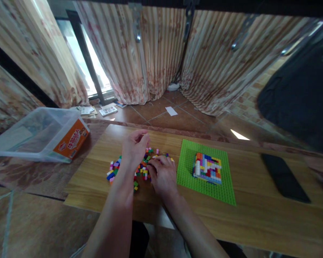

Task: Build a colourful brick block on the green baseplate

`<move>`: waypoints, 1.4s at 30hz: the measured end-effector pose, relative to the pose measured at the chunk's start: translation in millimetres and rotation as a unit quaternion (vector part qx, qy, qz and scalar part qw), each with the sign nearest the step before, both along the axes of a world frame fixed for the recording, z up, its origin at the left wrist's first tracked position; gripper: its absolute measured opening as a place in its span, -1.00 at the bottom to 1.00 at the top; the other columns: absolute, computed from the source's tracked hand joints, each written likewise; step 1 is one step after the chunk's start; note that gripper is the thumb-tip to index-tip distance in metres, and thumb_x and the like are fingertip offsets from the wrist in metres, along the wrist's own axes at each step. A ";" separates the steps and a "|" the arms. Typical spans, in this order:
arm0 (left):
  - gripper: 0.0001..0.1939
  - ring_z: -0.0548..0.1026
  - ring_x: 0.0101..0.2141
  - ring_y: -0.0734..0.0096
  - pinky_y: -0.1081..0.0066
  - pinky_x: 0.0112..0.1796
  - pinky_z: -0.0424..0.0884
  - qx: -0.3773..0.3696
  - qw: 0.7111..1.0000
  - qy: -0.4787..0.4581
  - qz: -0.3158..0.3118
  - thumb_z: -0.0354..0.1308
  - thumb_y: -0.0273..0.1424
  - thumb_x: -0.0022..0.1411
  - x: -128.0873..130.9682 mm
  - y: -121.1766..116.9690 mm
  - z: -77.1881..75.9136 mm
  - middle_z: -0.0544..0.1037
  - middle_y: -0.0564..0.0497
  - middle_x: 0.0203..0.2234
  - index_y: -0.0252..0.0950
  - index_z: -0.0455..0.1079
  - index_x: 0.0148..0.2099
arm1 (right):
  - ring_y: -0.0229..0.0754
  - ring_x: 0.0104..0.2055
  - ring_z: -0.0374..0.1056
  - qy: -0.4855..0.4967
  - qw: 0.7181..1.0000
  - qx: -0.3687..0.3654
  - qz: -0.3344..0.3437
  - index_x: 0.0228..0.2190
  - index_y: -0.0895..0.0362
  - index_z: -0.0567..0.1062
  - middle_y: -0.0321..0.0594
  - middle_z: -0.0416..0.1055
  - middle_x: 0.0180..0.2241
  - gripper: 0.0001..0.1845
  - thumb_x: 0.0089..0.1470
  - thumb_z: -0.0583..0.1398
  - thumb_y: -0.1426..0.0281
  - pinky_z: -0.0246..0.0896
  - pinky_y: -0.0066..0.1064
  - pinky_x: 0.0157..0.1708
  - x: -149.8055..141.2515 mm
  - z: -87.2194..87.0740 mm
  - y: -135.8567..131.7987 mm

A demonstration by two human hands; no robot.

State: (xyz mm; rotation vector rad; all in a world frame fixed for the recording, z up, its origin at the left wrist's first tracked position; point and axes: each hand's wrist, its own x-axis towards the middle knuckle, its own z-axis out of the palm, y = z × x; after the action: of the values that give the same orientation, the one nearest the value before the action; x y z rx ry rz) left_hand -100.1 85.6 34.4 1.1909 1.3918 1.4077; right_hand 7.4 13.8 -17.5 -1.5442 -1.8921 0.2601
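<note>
A loose pile of small toy building bricks [113, 172] in many colours lies on the wooden table. My left hand [134, 145] is raised over the far side of the pile with its fingers curled together in a pinch; whatever may be between the fingertips is hidden. At the pile's right edge my right hand [163, 175] rests palm down, fingers bent and apart, the fingertips among the bricks. To its right, a green baseplate [187, 172] lies flat on the table. A multicoloured block of joined bricks [207, 168] stands on this plate.
A dark phone [285, 177] lies on the wooden table [247, 225] at the right. Left of the table stands a clear plastic bin [48, 143] with an orange label. Striped curtains [161, 53] hang behind, and papers [171, 111] lie on the tiled floor.
</note>
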 end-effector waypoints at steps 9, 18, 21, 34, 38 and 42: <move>-0.73 0.47 -0.52 0.44 0.48 -0.45 0.39 0.003 0.999 0.045 -0.021 0.23 -0.31 0.06 2.8 0.9 -6.3 0.53 0.05 -0.57 -0.35 0.52 -0.20 | -0.21 -0.31 0.42 0.186 0.982 -0.002 -0.021 -0.28 0.09 0.53 -0.23 0.53 -0.33 -0.83 0.14 0.13 0.42 0.31 -0.37 -0.26 28.3 20.0 -9.5; -0.74 0.47 -0.51 0.42 0.47 -0.44 0.35 0.071 0.975 0.185 -0.097 0.14 -0.32 0.16 31.0 -7.1 -16.5 0.56 0.03 -0.54 -0.33 0.53 -0.16 | -0.15 -0.22 0.49 0.218 0.967 0.039 -0.130 -0.18 0.09 0.55 -0.15 0.58 -0.22 -0.74 0.11 0.15 0.35 0.40 -0.27 -0.16 104.1 28.1 -33.4; -0.79 0.51 -0.44 0.39 0.45 -0.37 0.38 0.077 0.962 0.224 -0.133 0.12 -0.37 0.17 49.4 -15.4 -15.3 0.60 -0.01 -0.45 -0.31 0.53 -0.20 | -0.10 -0.22 0.52 0.220 0.959 0.029 -0.178 -0.19 0.11 0.58 -0.11 0.59 -0.19 -0.72 0.11 0.17 0.29 0.43 -0.24 -0.18 140.3 27.7 -42.5; -0.80 0.49 -0.50 0.40 0.43 -0.41 0.37 0.072 0.925 0.278 -0.250 0.10 -0.45 0.20 100.1 -39.4 -24.9 0.59 -0.01 -0.49 -0.31 0.51 -0.17 | -0.12 -0.26 0.40 0.123 0.974 0.015 -0.192 -0.35 0.10 0.61 -0.13 0.48 -0.26 -0.83 0.05 0.20 0.34 0.35 -0.26 -0.26 180.4 14.5 -38.8; -0.80 0.46 -0.53 0.43 0.45 -0.44 0.34 0.078 0.919 0.290 -0.255 0.09 -0.45 0.21 100.9 -39.2 -26.6 0.59 0.00 -0.48 -0.31 0.51 -0.16 | -0.06 -0.13 0.35 0.107 0.973 0.024 -0.205 -0.35 0.07 0.63 -0.11 0.42 -0.21 -0.84 0.02 0.24 0.34 0.30 -0.16 -0.12 177.6 9.9 -31.5; -0.80 0.45 -0.55 0.43 0.46 -0.46 0.31 0.076 0.915 0.300 -0.260 0.09 -0.45 0.22 100.8 -40.2 -25.5 0.58 0.00 -0.51 -0.31 0.51 -0.15 | -0.04 -0.08 0.33 0.141 0.967 0.016 -0.214 -0.39 0.05 0.65 -0.11 0.39 -0.16 -0.85 -0.02 0.27 0.32 0.25 -0.11 -0.06 177.9 5.9 -28.1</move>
State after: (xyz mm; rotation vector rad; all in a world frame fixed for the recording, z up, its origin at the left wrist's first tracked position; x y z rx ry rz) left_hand 0.6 45.5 8.9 2.0382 1.2146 0.8057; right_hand 185.3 -14.3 -11.5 -1.7453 -1.3039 0.2378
